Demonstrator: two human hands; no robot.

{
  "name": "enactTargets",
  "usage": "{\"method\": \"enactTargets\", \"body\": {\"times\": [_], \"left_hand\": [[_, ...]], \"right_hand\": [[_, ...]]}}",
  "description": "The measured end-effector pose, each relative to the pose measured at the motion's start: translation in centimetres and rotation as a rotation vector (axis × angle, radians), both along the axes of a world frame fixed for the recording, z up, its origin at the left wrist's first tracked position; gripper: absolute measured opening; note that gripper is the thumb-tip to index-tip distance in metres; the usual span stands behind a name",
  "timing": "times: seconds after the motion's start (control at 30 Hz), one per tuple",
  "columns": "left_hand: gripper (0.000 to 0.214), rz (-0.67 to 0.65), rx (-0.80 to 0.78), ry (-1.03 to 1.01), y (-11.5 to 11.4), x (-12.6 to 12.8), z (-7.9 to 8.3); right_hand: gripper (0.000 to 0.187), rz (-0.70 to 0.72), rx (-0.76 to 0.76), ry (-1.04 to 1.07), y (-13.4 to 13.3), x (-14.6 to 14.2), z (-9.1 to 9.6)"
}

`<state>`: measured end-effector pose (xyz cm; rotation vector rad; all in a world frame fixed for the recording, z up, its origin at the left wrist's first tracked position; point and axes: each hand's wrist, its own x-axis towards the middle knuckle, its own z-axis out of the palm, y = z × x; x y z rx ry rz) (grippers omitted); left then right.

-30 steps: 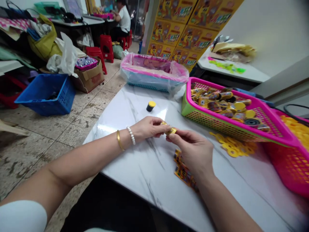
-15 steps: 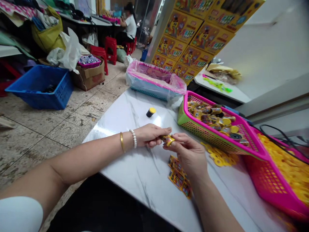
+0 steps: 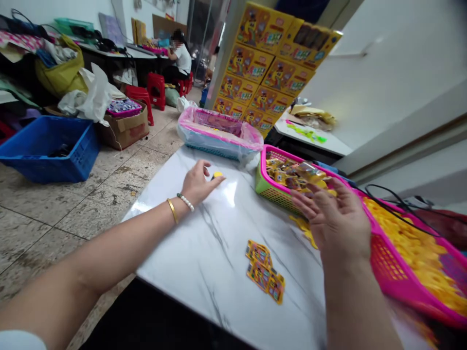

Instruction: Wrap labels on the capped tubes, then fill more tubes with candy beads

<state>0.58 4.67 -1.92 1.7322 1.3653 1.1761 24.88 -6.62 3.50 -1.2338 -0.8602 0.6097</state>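
My left hand (image 3: 197, 181) is at a small black cylinder with a yellow cap (image 3: 218, 174), thumb stretched out and fingers apart. The thumb hides part of the cylinder, and no grip on it shows. At the right, my right hand (image 3: 337, 218) hovers at the near side of a green basket with a pink rim (image 3: 260, 182), its fingers spread. A blurred, shiny small tube (image 3: 312, 171) is just beyond those fingertips, over several yellow printed tubes in the basket. Several yellow printed labels (image 3: 260, 274) lie on the marble-patterned table (image 3: 193, 257).
A plastic-lined basket (image 3: 215, 149) stands at the table's far edge, before stacked yellow boxes (image 3: 251, 63). Yellow plastic pieces fill a pink basket (image 3: 388, 260) at the right; a few more (image 3: 304, 231) lie on the table. A blue crate (image 3: 78, 155) stands on the floor; a person (image 3: 182, 61) sits beyond.
My hands have parted from the printed tube they held together. The left has moved up and left to the black cylinder; the right has moved right to the green basket, fingers spread.
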Motion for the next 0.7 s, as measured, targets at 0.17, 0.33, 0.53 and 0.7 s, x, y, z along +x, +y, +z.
{"method": "enactTargets", "body": {"times": [0.17,0.33,0.53,0.7], "left_hand": [[0.057,-0.190,0.081,0.354,2.3,0.5,-1.3],[0.031,-0.424,0.097,0.451,0.4,1.6,-1.0],[0.038,-0.717,0.126,0.437,-2.3,2.4,-0.8],[0.056,-0.593,0.165,0.336,-2.4,1.4,-0.1]], "right_hand": [[0.047,0.104,-0.363,-0.188,-1.0,-1.4,-2.5],[0.023,0.291,-0.574,-0.936,-1.8,-3.2,-2.5],[0.019,0.775,-0.652,-1.209,-2.4,-2.0,-1.2],[0.009,0.917,-0.606,-1.013,-1.8,-1.9,-2.4]]}}
